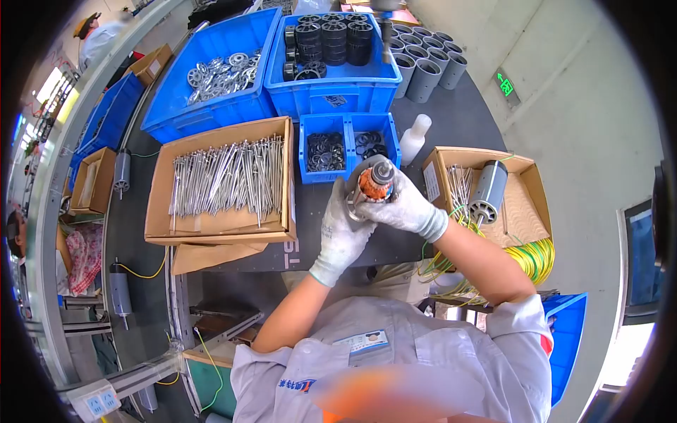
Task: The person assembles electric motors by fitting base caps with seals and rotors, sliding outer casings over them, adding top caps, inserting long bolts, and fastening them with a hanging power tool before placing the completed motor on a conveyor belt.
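Both my hands wear pale work gloves and meet around a motor part [375, 185] with a metal shaft end and orange windings, held above the table's front edge. My left hand [344, 233] wraps its lower left side. My right hand [409, 204] grips it from the right, its fingers across the front. Just behind the part stand two small blue bins [324, 176] holding dark rings. To the left, a cardboard box [220, 229] holds many long metal rods. On the right, another cardboard box [532, 185] contains a grey motor cylinder [490, 185] and some rods.
Large blue crates [331, 99] with black and silver parts stand at the back, beside grey tubes [425, 81]. A white bottle [415, 139] is right of the small bins. Yellow-green wires [532, 259] hang at the right. A person [102, 39] is at the far left.
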The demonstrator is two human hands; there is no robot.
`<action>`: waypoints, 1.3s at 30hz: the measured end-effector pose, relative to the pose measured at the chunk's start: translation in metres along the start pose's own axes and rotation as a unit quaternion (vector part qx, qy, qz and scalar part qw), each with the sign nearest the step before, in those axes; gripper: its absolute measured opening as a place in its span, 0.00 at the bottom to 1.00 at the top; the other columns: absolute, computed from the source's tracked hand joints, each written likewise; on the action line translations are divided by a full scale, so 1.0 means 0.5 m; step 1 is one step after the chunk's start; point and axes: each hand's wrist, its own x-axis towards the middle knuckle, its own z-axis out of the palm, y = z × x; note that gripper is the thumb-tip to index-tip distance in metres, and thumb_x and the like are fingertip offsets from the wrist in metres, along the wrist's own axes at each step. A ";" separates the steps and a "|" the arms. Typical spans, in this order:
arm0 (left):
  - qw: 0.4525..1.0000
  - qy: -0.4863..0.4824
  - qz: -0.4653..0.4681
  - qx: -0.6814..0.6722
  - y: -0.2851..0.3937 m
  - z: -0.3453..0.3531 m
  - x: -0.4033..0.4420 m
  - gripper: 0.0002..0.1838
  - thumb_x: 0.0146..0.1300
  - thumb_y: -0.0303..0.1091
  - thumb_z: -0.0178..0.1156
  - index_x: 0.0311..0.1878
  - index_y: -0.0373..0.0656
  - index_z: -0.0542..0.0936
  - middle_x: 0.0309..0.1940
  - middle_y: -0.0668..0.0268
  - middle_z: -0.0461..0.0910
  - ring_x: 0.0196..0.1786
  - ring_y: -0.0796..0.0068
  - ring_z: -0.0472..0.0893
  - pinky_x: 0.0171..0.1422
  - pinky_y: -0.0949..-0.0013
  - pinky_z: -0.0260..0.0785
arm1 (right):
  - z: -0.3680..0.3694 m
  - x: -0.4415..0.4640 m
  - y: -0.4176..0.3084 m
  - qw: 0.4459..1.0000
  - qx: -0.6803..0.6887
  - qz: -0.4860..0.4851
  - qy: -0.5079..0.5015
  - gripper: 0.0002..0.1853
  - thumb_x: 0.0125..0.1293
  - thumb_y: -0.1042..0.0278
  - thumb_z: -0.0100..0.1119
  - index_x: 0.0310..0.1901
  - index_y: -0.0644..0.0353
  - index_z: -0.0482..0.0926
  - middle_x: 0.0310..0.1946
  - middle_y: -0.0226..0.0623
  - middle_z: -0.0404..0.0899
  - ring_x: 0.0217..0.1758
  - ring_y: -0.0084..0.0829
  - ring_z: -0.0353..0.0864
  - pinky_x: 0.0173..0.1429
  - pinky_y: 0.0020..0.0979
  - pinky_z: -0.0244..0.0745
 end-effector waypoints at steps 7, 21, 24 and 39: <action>1.000 -0.005 0.022 0.015 0.021 -0.028 0.019 0.57 0.51 0.31 0.79 0.81 0.35 0.55 0.70 0.48 0.73 0.72 0.53 0.75 0.75 0.55 0.69 | -0.020 0.001 -0.052 0.995 -0.067 -0.060 -0.037 0.39 0.60 0.67 0.77 0.71 0.61 0.68 0.56 0.35 0.80 0.59 0.26 0.79 0.69 0.33 0.74; 0.968 -0.149 0.012 -0.200 0.044 -0.050 0.107 0.28 0.61 0.26 0.70 0.64 0.35 0.75 0.57 0.53 0.81 0.61 0.59 0.81 0.66 0.59 0.73 | 0.045 0.088 -0.163 0.966 -0.111 -0.233 0.031 0.16 0.78 0.61 0.52 0.50 0.67 0.81 0.37 0.52 0.85 0.40 0.48 0.87 0.48 0.39 0.81; 0.979 -0.157 0.063 -0.112 0.019 -0.053 0.101 0.26 0.61 0.25 0.69 0.62 0.35 0.76 0.58 0.54 0.81 0.62 0.59 0.81 0.68 0.57 0.72 | 0.049 0.075 -0.147 0.957 -0.108 -0.263 0.057 0.16 0.76 0.61 0.53 0.49 0.66 0.82 0.36 0.55 0.86 0.40 0.55 0.87 0.43 0.42 0.82; 0.979 -0.141 0.094 -0.113 0.047 -0.061 0.115 0.30 0.59 0.29 0.71 0.65 0.36 0.74 0.58 0.54 0.81 0.62 0.58 0.82 0.66 0.57 0.74 | 0.046 0.067 -0.167 0.974 -0.080 -0.208 0.043 0.17 0.77 0.62 0.50 0.47 0.69 0.83 0.38 0.51 0.86 0.44 0.49 0.87 0.53 0.38 0.80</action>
